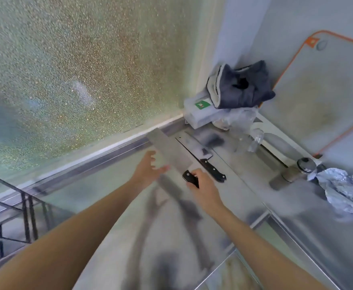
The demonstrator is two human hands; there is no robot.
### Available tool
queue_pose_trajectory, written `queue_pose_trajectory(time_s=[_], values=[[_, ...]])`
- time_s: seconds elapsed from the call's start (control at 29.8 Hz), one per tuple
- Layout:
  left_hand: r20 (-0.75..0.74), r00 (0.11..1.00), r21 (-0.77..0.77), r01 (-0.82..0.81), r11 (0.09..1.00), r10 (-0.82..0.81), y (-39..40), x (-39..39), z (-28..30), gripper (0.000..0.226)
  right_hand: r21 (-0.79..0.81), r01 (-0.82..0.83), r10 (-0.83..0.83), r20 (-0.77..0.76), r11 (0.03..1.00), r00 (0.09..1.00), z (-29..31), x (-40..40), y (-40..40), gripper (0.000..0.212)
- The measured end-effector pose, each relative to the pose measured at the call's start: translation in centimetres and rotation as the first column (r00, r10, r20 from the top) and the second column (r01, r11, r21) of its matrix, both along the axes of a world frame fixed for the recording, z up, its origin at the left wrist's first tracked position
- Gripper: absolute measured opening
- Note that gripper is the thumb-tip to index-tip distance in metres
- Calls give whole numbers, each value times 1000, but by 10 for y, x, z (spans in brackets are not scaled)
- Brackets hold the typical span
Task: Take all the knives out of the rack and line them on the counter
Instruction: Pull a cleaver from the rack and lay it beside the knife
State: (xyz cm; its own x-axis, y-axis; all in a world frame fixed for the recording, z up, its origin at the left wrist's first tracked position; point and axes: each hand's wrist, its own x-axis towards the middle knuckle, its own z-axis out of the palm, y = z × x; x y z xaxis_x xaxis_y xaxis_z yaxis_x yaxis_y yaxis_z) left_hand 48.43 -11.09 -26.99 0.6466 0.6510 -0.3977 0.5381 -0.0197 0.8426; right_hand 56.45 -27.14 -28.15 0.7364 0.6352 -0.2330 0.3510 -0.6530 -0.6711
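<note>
Head view: our right hand [205, 191] grips black handle of cleaver [169, 149], fingers clamped round it, wide blade pointing away toward window [77, 70]. Our left hand [148, 170] beside blade's left edge, fingers apart and curled, thumb at blade; contact unclear. Second knife [200, 158] lies flat on steel bench [244, 185], just right of cleaver. Grey cloth [242, 86] in corner, cutting board [322, 97] against wall.

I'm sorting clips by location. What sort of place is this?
Most likely a home kitchen: a steel counter, a cutting board leaning on the wall, and a cleaver held in the right hand.
</note>
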Motion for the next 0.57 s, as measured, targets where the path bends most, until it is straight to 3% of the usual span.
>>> queue_pose_trajectory(time_s=[0.1, 0.17, 0.4, 0.57], values=[[-320, 926, 201, 272, 941, -199, 9, -6, -51, 86, -85, 3, -5, -18, 996, 1000, -26, 18, 0, 19], [-429, 875, 229, 344, 910, -223, 13, -4, -75, 94, -118, -3, 0, -26, 993, 1000, -43, 30, 4, 20], [-619, 727, 200, 511, 836, -297, 5, 9, -110, 106, -182, 16, -19, -15, 983, 1000, -76, 54, 28, 27], [-664, 689, 210, 546, 811, -291, 5, 12, -111, 106, -214, 10, -3, 33, 977, 999, -85, 60, 42, 28]])
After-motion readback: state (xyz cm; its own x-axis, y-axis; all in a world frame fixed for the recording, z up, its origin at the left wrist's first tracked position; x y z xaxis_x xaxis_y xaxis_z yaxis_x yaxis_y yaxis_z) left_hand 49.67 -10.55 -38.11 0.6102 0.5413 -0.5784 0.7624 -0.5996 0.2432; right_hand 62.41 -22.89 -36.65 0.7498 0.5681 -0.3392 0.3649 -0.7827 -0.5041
